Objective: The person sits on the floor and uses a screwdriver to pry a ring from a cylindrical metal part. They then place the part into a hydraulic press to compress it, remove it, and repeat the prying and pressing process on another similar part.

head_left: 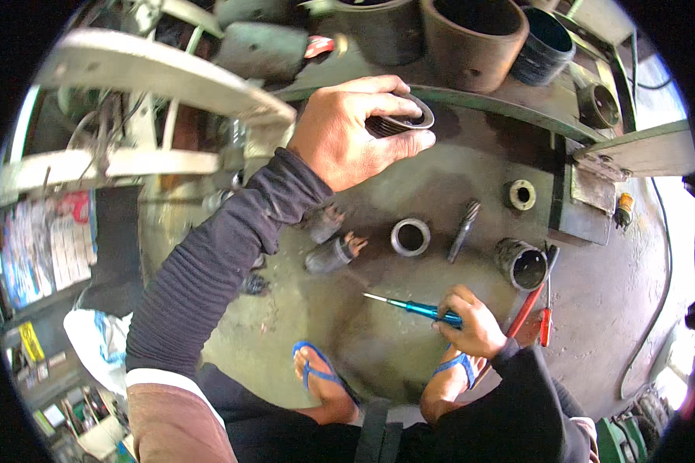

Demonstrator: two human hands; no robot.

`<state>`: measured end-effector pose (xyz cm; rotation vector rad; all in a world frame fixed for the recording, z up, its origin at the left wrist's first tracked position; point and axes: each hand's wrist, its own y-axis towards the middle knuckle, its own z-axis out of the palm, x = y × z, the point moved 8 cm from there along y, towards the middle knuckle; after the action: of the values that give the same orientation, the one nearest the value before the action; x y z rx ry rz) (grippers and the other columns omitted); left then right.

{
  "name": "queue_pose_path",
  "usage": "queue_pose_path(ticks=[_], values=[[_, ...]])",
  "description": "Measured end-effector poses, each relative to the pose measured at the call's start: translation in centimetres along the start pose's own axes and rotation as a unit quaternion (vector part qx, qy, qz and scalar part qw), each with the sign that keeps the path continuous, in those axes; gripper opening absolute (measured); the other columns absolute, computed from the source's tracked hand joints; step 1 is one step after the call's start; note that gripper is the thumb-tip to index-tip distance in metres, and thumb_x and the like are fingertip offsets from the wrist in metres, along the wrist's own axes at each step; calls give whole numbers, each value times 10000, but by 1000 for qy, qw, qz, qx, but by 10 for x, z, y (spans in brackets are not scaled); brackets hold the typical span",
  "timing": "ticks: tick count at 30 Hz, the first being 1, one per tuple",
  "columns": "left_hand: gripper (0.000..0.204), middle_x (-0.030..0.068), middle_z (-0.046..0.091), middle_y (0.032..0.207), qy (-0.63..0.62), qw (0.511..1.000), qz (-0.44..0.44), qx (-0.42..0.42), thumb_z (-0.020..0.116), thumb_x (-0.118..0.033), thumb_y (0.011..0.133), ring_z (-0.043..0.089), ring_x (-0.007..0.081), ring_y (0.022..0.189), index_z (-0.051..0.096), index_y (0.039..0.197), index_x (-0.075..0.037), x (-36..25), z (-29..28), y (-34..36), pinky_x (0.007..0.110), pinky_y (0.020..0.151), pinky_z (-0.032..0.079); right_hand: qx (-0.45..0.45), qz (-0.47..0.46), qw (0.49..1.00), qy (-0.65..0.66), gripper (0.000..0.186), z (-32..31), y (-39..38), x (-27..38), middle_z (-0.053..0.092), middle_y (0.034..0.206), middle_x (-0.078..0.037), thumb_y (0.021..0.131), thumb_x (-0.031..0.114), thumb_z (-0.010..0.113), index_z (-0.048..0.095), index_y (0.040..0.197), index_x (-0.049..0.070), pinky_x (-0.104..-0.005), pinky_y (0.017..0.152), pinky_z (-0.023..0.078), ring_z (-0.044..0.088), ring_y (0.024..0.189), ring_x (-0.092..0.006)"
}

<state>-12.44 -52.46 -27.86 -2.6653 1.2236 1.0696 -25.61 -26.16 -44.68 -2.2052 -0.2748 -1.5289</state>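
My left hand [355, 135] is raised at the upper middle, its fingers closed round a dark threaded metal ring [429, 116]. Part of that ring is hidden behind my fingers. Lower right, my right hand [475, 326] grips a screwdriver [418, 309] by its translucent blue handle, its thin shaft pointing left. Beyond the screwdriver tip, a plain metal ring [395, 239] lies on the floor. Beside it rests a fluted cutter [463, 231]. Dark cylinders with copper-coloured prongs [332, 255] lie to the left of the ring.
A short pipe [510, 258], a flanged ring [514, 197] and a red-handled tool [527, 310] lie at right. Large metal cylinders [471, 58] stand on a low rack ahead. Pale metal beams [170, 77] jut in at left. A cable [669, 262] runs along the right floor.
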Motion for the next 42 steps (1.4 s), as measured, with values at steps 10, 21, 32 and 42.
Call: queue_pose_path(ticks=[10, 21, 32, 42], values=[[361, 164, 693, 1186, 173, 983, -53, -40, 900, -258, 789, 703, 314, 1070, 776, 1034, -24, -32, -155, -174, 382, 918, 568, 135, -230, 882, -389, 246, 11, 44, 83, 569, 924, -130, 740, 172, 726, 615, 941, 84, -454, 768, 500, 615, 863, -326], [358, 176, 732, 1132, 42, 948, -314, -45, 834, -355, 868, 710, 320, 1075, 796, 1044, -46, 8, -132, -383, 409, 946, 558, 279, -296, 710, -574, 249, 43, 174, 256, 691, 968, -128, 717, 180, 746, 665, 925, 70, -461, 839, 565, 712, 952, -350], [379, 173, 681, 1141, -29, 961, -235, 144, 687, -397, 945, 624, 385, 1125, 762, 1072, -48, -12, -12, -474, 456, 1004, 514, 235, -260, 876, -331, 335, 264, 244, 213, 650, 1078, -196, 864, 176, 710, 623, 1154, 33, -513, 872, 566, 676, 1035, -412], [552, 265, 743, 1067, -98, 831, -541, 78, 719, -509, 882, 697, 426, 1067, 780, 1062, 10, 60, -40, -493, 484, 1013, 510, 150, -263, 844, -443, 380, 409, 291, 233, 619, 1178, -201, 891, 81, 640, 578, 1254, -12, -427, 774, 625, 736, 992, -341]])
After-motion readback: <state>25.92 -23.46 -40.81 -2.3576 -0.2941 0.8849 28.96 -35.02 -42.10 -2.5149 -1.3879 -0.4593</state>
